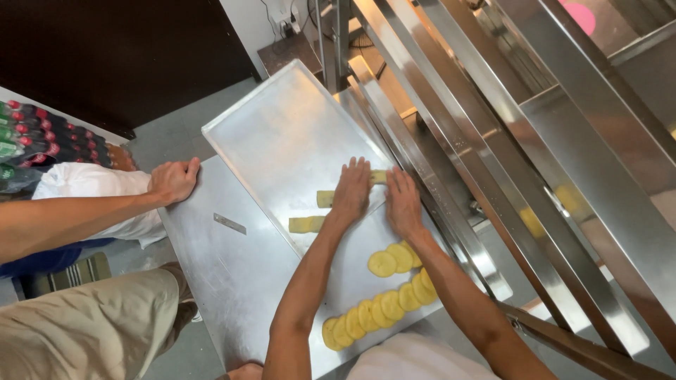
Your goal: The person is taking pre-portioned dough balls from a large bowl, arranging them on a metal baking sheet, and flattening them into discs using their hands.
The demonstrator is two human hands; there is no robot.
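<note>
the left hand and the right hand lie flat, side by side, palms down, fingers stretched out and close together. both press on the far end of a yellow strip of dough on the metal tray. i cannot tell if any fingers curl around it — from above they look flat.

the strip pokes out on both sides of the left hand: one end to the left of its wrist, the other end past its fingertips, near the right hand. so its long way runs across the tray, left to right, and the hands sit right on top of it. the left hand covers more of it, and the right hand touches only the end by the tray's edge.

a second yellow strip lies just beside the left forearm, a bit closer to the person. it lies the same way, and the left hand is nearer to it.

closer still, round yellow slices lie in two rows, each one resting on the next, under the person's arms.

another person's hand rests on the corner of the steel table, well apart from the dough — it touches none of it.
</note>
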